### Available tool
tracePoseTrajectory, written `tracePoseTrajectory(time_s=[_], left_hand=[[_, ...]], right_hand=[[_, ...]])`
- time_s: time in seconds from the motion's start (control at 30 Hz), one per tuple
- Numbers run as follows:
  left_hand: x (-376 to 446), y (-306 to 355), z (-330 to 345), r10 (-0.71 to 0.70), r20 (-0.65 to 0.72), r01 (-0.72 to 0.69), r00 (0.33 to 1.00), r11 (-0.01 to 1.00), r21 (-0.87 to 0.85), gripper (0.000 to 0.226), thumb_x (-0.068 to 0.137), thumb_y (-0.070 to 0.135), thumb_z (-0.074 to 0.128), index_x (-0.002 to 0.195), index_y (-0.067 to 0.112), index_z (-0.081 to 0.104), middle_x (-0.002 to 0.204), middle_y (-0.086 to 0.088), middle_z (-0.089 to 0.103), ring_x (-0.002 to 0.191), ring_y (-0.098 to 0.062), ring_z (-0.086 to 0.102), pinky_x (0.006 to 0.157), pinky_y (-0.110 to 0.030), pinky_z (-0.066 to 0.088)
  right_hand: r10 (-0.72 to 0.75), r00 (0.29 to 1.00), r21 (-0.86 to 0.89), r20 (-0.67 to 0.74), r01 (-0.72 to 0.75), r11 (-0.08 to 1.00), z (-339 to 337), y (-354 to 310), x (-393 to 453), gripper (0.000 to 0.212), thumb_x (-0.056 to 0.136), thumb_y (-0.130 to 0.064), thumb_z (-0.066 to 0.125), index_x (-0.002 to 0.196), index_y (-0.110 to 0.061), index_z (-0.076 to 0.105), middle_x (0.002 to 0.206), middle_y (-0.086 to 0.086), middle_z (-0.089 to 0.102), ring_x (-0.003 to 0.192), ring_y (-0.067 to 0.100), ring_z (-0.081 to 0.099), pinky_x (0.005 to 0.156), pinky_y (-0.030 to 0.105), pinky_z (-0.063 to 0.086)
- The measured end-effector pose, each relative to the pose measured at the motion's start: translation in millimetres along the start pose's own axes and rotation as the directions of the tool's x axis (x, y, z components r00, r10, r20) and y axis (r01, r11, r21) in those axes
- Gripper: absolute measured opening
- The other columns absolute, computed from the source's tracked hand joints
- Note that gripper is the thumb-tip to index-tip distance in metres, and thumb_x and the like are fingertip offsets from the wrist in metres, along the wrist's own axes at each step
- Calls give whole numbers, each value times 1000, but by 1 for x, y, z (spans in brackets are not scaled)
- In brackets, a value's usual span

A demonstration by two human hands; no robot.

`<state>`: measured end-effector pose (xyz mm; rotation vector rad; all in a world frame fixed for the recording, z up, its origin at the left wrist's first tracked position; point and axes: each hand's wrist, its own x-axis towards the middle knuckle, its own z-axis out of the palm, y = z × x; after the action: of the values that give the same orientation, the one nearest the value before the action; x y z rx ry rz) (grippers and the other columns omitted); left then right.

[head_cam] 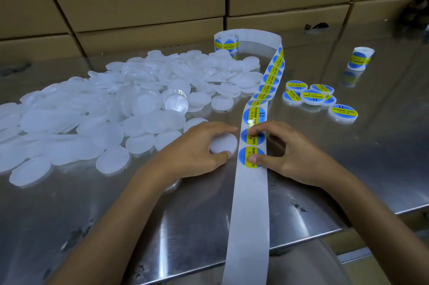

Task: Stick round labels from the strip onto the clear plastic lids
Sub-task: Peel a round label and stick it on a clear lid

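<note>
Left hand (197, 147) grips a bare clear lid (223, 143) just left of the label strip (251, 192), which runs away from the person, while right hand (285, 152) pinches the nearest round label (249, 157).

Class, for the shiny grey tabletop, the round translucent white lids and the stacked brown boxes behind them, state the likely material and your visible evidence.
Shiny grey tabletop: probably stainless steel, brushed, since it mirrors the boxes.
Round translucent white lids: likely thin moulded plastic, frosted and slightly glossy.
Stacked brown boxes: apparently cardboard, matte brown with black printing and folded seams.
</note>
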<state>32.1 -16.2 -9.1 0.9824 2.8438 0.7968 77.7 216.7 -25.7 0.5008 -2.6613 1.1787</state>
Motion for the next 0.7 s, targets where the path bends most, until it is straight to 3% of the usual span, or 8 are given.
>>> tracePoseTrajectory(time_s=[0.17, 0.3, 0.4, 0.6, 0.7], left_hand=[[1, 4, -4, -44, -88, 38, 995, 997, -68, 55, 83, 33, 80, 133, 40, 58, 119, 21, 46, 111, 3, 43, 88, -6, 33], [3, 3, -3, -103, -102, 88, 989, 986, -142, 60, 79, 28, 84, 131, 43, 56, 112, 21, 43, 103, 7, 40, 82, 6, 28], [4, 0, -5, -124, -102, 112, 987, 986, -120, 58, 79, 31, 83, 130, 42, 56, 114, 21, 49, 100, 8, 40, 81, 6, 28], [1, -3, -9, -151, -84, 151, 985, 988, -5, 56, 80, 47, 80, 131, 37, 59, 117, 24, 52, 116, -3, 45, 98, -23, 35], [-1, -3, -10, -137, -39, 140, 990, 987, 75, 60, 75, 61, 77, 129, 42, 58, 119, 25, 52, 120, -4, 41, 100, -28, 27]], right_hand=[[-6, 1000, -53, -21, 5, 999, 2, 0, 1, 42, 75, -31, 85, 113, -20, 70, 119, -10, 61, 116, 8, 53, 104, 31, 41], [-4, 1000, -44, -9, 4, 999, 3, 0, 2, 40, 75, -30, 84, 112, -19, 71, 118, -8, 62, 116, 8, 55, 104, 33, 41], [-10, 1000, -30, -12, 10, 999, 3, 0, 2, 38, 76, -29, 84, 109, -18, 72, 117, -8, 63, 115, 9, 56, 103, 34, 42], [-3, 1000, -10, -3, 3, 1000, 3, -2, 1, 33, 76, -26, 84, 106, -19, 73, 118, -10, 63, 116, 9, 56, 104, 35, 42], [-7, 1000, -5, -6, 7, 1000, 2, -3, 1, 30, 76, -25, 84, 103, -18, 74, 118, -9, 63, 116, 10, 57, 104, 35, 42]])
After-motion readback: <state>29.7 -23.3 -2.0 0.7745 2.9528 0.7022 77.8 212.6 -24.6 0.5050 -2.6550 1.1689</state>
